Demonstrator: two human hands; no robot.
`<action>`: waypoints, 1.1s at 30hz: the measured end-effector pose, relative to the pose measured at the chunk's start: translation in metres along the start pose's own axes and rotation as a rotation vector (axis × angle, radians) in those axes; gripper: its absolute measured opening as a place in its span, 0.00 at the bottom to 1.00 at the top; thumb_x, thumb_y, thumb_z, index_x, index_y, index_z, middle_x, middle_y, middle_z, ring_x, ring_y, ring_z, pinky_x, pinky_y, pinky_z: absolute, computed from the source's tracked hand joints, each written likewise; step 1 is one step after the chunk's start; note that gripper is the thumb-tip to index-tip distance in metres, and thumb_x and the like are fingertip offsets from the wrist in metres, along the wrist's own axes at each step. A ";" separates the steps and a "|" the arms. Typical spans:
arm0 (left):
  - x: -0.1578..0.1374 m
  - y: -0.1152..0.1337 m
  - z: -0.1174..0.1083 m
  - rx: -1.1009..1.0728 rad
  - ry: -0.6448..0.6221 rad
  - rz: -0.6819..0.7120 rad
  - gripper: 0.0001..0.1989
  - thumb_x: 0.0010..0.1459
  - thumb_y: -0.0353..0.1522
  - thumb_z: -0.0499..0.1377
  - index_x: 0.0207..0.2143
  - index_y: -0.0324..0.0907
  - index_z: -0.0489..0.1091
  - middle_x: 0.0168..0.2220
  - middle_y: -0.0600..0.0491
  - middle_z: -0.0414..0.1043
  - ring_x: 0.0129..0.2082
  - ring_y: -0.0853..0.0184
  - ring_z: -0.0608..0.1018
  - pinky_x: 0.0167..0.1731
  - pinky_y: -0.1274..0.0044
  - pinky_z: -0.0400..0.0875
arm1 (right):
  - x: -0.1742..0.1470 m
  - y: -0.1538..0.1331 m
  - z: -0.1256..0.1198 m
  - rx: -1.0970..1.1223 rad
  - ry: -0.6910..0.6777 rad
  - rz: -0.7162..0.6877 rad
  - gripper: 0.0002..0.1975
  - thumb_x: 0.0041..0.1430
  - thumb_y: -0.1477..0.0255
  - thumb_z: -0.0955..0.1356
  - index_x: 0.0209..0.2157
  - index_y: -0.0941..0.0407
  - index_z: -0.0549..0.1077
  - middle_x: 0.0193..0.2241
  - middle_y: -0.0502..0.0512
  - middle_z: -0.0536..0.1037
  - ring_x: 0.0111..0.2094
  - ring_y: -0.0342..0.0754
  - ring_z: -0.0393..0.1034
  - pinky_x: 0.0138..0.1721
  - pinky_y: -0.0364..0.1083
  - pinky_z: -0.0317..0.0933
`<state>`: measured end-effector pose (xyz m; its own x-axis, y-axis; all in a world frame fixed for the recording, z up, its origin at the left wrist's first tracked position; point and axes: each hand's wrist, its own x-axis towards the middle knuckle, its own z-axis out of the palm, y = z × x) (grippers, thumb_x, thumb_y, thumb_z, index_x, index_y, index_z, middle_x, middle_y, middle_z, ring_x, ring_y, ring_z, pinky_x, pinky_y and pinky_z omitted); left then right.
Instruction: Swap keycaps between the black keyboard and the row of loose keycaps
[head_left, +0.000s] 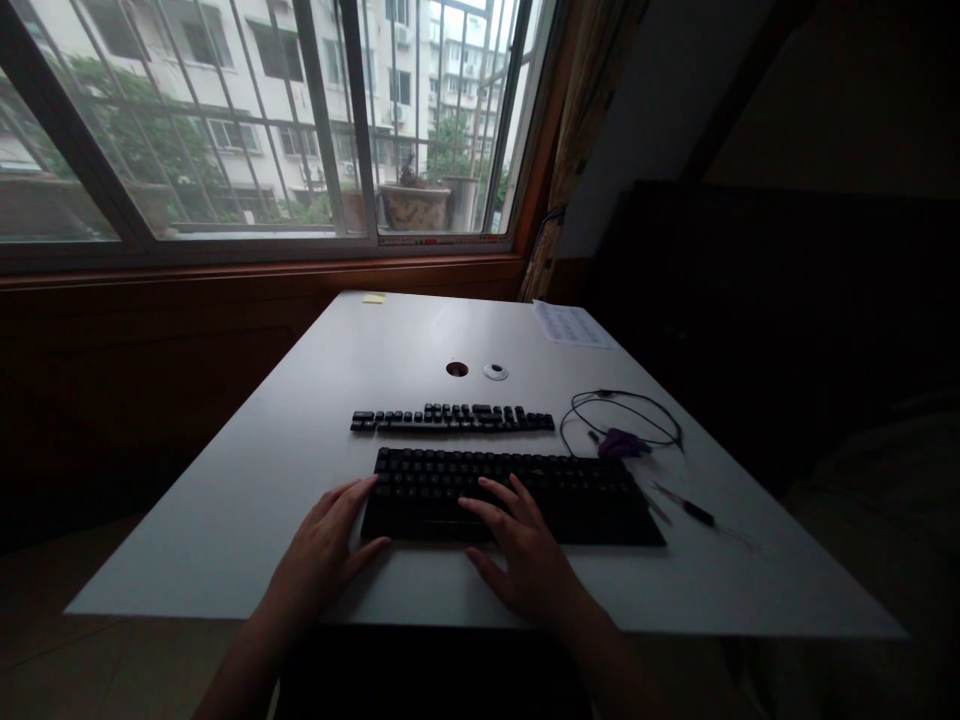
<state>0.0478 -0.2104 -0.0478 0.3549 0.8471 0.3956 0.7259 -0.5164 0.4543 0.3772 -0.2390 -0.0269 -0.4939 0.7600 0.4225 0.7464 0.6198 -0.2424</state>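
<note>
A black keyboard lies on the white table in front of me, its upper rows fitted with keycaps and its lower part looking flat and dark. My left hand is at the keyboard's left end, fingers stretched along the edge and thumb apart near the front corner. Over the keyboard's middle rests my right hand, fingers spread across it and thumb by the front edge. Neither hand grasps a loose item. Behind the keyboard, several loose black keycaps stand in rows.
Right of the keyboard lie a coiled black cable, a purple object and a thin tool with a black handle. Farther back, the table has a round hole, a white ring-shaped cover and printed paper.
</note>
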 end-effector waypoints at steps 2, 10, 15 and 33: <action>-0.001 0.000 0.000 0.003 -0.008 -0.014 0.37 0.62 0.38 0.65 0.69 0.52 0.53 0.62 0.43 0.67 0.60 0.49 0.73 0.58 0.52 0.73 | 0.000 0.000 0.001 0.000 0.005 -0.014 0.29 0.65 0.70 0.68 0.65 0.52 0.60 0.63 0.58 0.72 0.70 0.58 0.54 0.69 0.71 0.46; -0.002 -0.003 0.002 0.019 -0.018 -0.029 0.37 0.61 0.39 0.65 0.69 0.52 0.54 0.63 0.44 0.67 0.60 0.49 0.73 0.58 0.52 0.73 | 0.000 0.000 0.002 0.002 -0.014 -0.015 0.30 0.66 0.69 0.68 0.66 0.52 0.58 0.63 0.58 0.71 0.70 0.59 0.53 0.70 0.72 0.43; -0.004 -0.004 0.001 0.026 -0.030 -0.038 0.37 0.62 0.39 0.65 0.69 0.51 0.54 0.63 0.44 0.66 0.61 0.50 0.72 0.59 0.53 0.73 | -0.001 0.000 0.001 0.013 -0.031 0.006 0.32 0.64 0.69 0.68 0.67 0.52 0.58 0.62 0.58 0.72 0.70 0.58 0.54 0.70 0.71 0.43; 0.026 -0.003 -0.026 0.020 0.163 -0.053 0.18 0.67 0.40 0.59 0.57 0.49 0.72 0.50 0.48 0.74 0.48 0.56 0.76 0.49 0.63 0.75 | -0.006 0.000 0.000 0.110 0.163 -0.104 0.27 0.60 0.76 0.70 0.60 0.52 0.65 0.55 0.56 0.79 0.63 0.57 0.65 0.68 0.70 0.50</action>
<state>0.0399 -0.1900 -0.0181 0.2171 0.8404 0.4966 0.7534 -0.4677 0.4622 0.3808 -0.2438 -0.0293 -0.4804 0.6549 0.5833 0.6374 0.7176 -0.2807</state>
